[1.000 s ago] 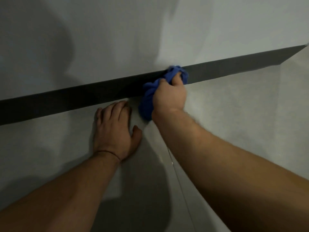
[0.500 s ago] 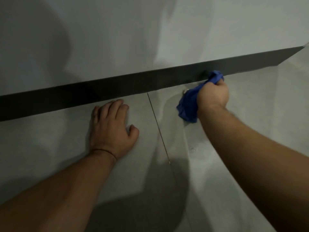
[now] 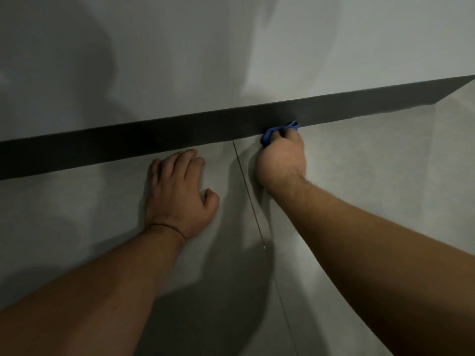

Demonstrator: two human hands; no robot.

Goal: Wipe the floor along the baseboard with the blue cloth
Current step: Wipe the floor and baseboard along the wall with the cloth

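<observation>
My right hand (image 3: 281, 160) is clenched around the blue cloth (image 3: 279, 131), of which only a small bunch shows past the knuckles. The cloth is pressed into the seam where the grey floor (image 3: 359, 176) meets the dark baseboard (image 3: 128, 147). My left hand (image 3: 177, 194) lies flat on the floor, palm down and fingers spread, its fingertips just short of the baseboard. A thin tile joint (image 3: 246, 188) runs between the two hands.
A pale grey wall (image 3: 231, 47) rises above the baseboard. The baseboard ends at a corner at the far right (image 3: 462, 83). My own shadow darkens the floor near the bottom middle.
My right hand with the cloth swept right along the baseboard, then came back left toward the tile joint; more of the cloth is now hidden under the fist. The left hand stayed planted.
</observation>
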